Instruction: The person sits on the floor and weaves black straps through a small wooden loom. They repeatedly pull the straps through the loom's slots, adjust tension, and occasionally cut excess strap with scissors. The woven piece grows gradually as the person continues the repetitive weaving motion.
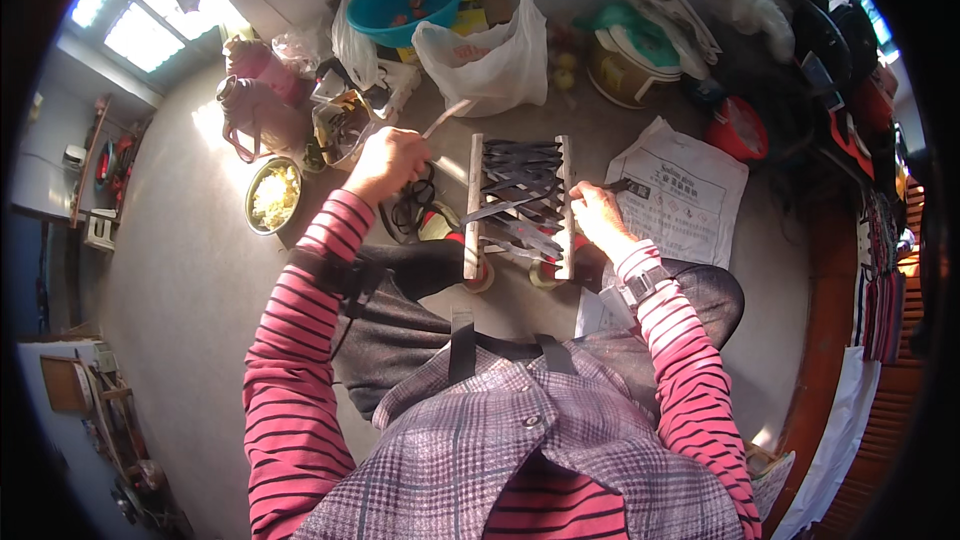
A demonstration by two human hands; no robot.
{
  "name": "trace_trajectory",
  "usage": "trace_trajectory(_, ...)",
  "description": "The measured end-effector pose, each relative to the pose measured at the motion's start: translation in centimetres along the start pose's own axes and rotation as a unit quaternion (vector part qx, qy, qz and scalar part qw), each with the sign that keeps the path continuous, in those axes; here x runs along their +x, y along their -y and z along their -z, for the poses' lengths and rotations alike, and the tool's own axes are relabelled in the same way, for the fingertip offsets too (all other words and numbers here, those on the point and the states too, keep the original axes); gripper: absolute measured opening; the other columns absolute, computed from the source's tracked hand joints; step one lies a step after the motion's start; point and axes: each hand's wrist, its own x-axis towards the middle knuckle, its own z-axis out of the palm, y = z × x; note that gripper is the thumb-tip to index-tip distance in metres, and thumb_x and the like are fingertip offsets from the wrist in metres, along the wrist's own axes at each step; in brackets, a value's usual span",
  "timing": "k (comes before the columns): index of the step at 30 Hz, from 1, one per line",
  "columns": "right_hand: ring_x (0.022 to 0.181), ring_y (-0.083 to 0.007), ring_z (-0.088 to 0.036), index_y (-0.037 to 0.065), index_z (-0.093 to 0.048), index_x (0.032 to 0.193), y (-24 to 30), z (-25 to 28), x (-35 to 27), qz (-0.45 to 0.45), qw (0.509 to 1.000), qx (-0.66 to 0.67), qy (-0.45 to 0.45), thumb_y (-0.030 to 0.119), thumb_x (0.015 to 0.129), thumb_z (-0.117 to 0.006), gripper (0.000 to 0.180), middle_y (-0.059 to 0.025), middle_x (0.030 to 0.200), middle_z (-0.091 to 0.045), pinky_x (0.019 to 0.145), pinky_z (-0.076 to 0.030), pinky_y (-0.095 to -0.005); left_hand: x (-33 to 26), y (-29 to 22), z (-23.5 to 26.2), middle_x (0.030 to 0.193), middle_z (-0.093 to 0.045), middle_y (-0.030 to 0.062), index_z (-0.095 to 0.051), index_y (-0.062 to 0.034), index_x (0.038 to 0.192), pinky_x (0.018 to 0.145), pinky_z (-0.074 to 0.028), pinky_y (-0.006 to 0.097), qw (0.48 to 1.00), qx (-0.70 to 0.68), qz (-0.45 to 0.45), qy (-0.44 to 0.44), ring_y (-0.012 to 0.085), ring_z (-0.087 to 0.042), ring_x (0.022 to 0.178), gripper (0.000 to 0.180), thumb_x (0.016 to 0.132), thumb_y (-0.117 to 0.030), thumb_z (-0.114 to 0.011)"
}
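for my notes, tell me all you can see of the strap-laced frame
The strap-laced frame has two pale, wood-looking rails, roughly parallel, pointing away from the person. Flat dark grey straps crisscross between them. It is ahead of the person, its near end overlapping the shoes in view. The right hand is at its right rail; the grip is unclear.

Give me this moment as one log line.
wooden frame: dark strips crisscrossed between rails | left hand: left of frame, grip unclear | right hand: at right rail, grip unclear | beyond: white bag
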Motion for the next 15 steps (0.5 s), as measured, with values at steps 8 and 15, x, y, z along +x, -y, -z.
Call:
trace_trajectory(8,0.094,-0.0371,-0.067,0.003,-0.063,0.110,1.8,-2.9,1.0,-0.082,0.995,0.063,-0.003,0.032,0.090,-0.061,0.036,-0.0217,0.097,-0.069,0.085,-0.052,-0.0439,2.1,-1.1,-11.0,0.062,-0.062,0.0071,-0.067,0.0014,0.092,0.057,-0.048,0.028,0.997,-0.039,-0.057,0.032,0.0128,-0.060,0.057,0.016,0.089,-0.013,-0.060)
trace_trajectory(15,0.082,-0.0425,-0.067,0.003,-0.061,0.096,3.8,-3.4,1.0,-0.101,0.992,-0.036,-0.060,0.049,0.088,-0.062,0.047,-0.0226,0.085,-0.069,0.074,-0.054,-0.0495,3.7,1.3,-15.6,0.068,-0.065,0.0090,-0.067,0.0007,0.094,0.059,-0.049,0.028,0.997,0.020,-0.066,0.015,0.0146,-0.061,0.061,0.017,0.090,-0.014,-0.058)
